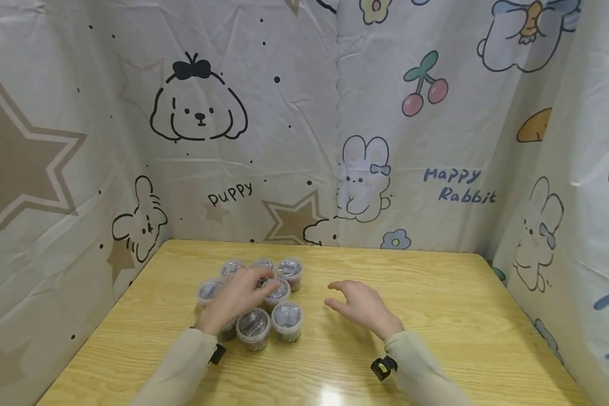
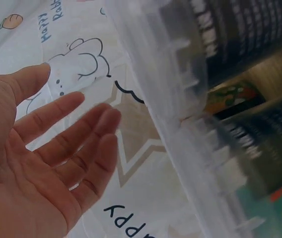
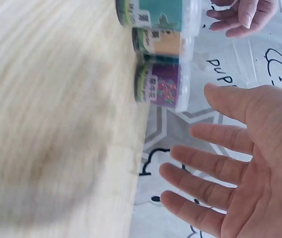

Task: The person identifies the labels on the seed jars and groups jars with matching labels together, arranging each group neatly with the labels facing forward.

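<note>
Eight or more lidded tubs [image 1: 287,320] are gathered on the worktop [image 1: 436,321], under and around the left hand [image 1: 239,293]; the right hand [image 1: 361,306] is held out to the right of them, apart from the left. Nothing is gripped by either of the hands: the fingers are loosely bent and parted, and no tub is seen touched in the wrist views. The step in hand is judged to be a reach over the tubs. A tub is probably best pinched by its side wall, below the lid, as a lid might be pulled loose; because the tubs are packed closely, neighbours could be nudged, so fingertips should be lowered straight into a gap. Printed labels are seen to the left of the right hand: "My" can be made out on the teal tub [image 3: 163,12], while the characters on the orange tub [image 3: 165,41] and purple tub [image 3: 163,84] are too blurred to be read surely. Beyond the hands, "Puppy" and "Happy Rabbit" are lettered on the curtain [image 1: 294,146].
</note>
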A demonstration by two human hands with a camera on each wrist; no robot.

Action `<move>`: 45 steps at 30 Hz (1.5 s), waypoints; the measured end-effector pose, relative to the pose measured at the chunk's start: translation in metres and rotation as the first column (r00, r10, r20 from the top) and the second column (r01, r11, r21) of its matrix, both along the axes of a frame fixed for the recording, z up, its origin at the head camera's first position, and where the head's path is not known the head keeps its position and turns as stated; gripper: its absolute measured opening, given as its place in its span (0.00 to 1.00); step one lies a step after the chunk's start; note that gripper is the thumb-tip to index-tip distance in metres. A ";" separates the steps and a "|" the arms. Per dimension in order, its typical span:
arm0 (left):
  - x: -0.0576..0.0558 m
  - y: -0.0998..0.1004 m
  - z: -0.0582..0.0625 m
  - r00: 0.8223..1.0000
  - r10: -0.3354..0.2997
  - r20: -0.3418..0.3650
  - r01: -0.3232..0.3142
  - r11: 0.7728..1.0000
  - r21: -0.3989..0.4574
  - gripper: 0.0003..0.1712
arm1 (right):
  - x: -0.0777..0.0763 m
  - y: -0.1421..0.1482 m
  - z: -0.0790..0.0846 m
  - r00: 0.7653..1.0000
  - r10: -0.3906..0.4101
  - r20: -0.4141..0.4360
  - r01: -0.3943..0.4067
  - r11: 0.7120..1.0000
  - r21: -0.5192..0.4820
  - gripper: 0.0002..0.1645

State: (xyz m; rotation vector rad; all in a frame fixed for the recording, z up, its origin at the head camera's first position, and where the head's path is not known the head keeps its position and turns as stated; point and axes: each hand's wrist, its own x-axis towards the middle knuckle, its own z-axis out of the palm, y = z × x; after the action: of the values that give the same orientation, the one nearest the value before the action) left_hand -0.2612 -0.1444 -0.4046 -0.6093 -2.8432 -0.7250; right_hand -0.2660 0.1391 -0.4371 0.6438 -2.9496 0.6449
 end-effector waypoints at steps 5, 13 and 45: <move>0.002 0.005 -0.004 0.998 -0.065 0.005 0.065 0.998 0.001 0.06 | -0.001 -0.004 -0.005 0.997 0.081 -0.012 -0.082 0.995 -0.049 0.22; 0.012 0.006 -0.019 0.988 -0.154 -0.010 0.153 0.988 -0.018 0.14 | 0.001 -0.010 -0.010 0.985 0.165 -0.045 -0.169 0.979 -0.111 0.17; 0.019 0.005 -0.039 0.975 -0.202 -0.096 0.191 0.975 -0.115 0.22 | 0.006 -0.039 -0.019 0.928 0.374 0.007 -0.367 0.914 -0.175 0.08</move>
State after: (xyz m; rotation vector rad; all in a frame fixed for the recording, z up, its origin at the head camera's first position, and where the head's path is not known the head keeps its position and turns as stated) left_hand -0.2422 -0.1397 -0.4431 -0.9276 -2.7613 -0.5532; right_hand -0.2604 0.0999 -0.4565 1.1989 -2.7817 0.9362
